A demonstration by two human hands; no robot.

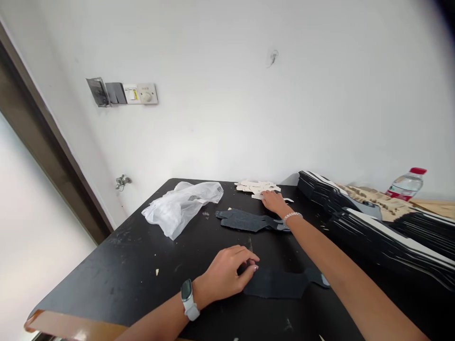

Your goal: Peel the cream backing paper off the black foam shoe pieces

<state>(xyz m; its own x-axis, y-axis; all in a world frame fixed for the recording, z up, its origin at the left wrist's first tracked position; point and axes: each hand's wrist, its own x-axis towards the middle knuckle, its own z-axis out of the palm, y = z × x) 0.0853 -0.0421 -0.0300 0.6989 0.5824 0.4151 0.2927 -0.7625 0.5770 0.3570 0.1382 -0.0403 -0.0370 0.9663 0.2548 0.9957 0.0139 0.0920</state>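
Note:
My right hand point(275, 202) reaches to the back of the black table, its fingers closed on a white cut piece point(256, 196) that shows at the fingertips beside a loose pile of similar white pieces point(254, 186). Nearer to me, my left hand point(231, 272) has its fingers curled and thumb near the index fingertip; whatever may be between them is hidden. Its thumb is over the left end of a flat dark cut piece point(277, 284) with a pale right tip. Between the hands lie several stacked dark grey pieces point(245, 220).
A crumpled white plastic bag point(185, 203) lies on the black table point(117, 265) at left. On the right are stacks of black pieces with white tops point(384, 237), tan material point(373, 201) and a red-capped bottle point(407, 184). The white wall point(227, 118) stands behind.

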